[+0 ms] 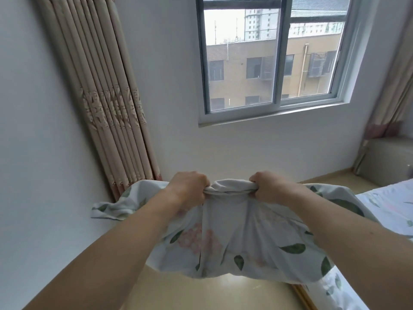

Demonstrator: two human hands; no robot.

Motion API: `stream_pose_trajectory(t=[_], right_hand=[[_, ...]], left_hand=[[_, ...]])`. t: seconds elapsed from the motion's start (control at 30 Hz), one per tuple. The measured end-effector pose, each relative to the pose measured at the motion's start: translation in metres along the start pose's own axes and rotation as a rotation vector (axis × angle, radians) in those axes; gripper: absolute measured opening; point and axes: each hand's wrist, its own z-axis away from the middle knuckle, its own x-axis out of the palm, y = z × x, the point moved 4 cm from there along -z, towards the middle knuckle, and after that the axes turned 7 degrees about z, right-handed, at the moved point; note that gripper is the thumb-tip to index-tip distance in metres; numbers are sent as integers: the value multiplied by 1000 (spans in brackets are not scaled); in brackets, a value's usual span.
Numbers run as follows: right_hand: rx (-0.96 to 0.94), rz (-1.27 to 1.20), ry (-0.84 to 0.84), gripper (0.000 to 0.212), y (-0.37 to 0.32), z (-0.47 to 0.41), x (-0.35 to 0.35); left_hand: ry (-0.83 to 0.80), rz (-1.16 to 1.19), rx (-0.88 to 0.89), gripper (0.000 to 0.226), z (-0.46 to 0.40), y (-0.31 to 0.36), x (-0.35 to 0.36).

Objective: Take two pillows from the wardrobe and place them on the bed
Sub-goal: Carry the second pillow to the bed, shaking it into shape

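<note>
A white pillow (pixel 241 238) printed with green leaves and pink flowers hangs in the air in front of me. My left hand (pixel 190 186) and my right hand (pixel 267 186) both grip its bunched upper edge, fists closed, a short span of fabric between them. The pillow sags below my forearms above the floor. The bed (pixel 388 209), covered in a matching floral sheet, lies at the right edge of the view, just beside the pillow. No wardrobe and no second pillow are in view.
A white wall with a sliding window (pixel 274 59) faces me. A gathered beige curtain (pixel 107 104) hangs at the left, another curtain (pixel 393 97) at the far right. A padded grey headboard or seat (pixel 388 162) stands behind the bed. A glossy floor (pixel 201 294) lies below.
</note>
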Motion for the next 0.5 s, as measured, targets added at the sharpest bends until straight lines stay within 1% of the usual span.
stream_pose_trajectory(t=[0.17, 0.3, 0.33, 0.5], right_hand=[[128, 9, -6, 19, 21, -100, -13], [241, 38, -45, 23, 58, -167, 5], [264, 42, -50, 23, 69, -185, 11], [347, 10, -55, 23, 125, -280, 31]], left_hand=[[-3, 49, 80, 7, -115, -62, 2], [-40, 66, 177, 3, -206, -83, 34], [-48, 68, 198, 5, -230, -87, 43], [-24, 43, 295, 7, -349, -113, 85]])
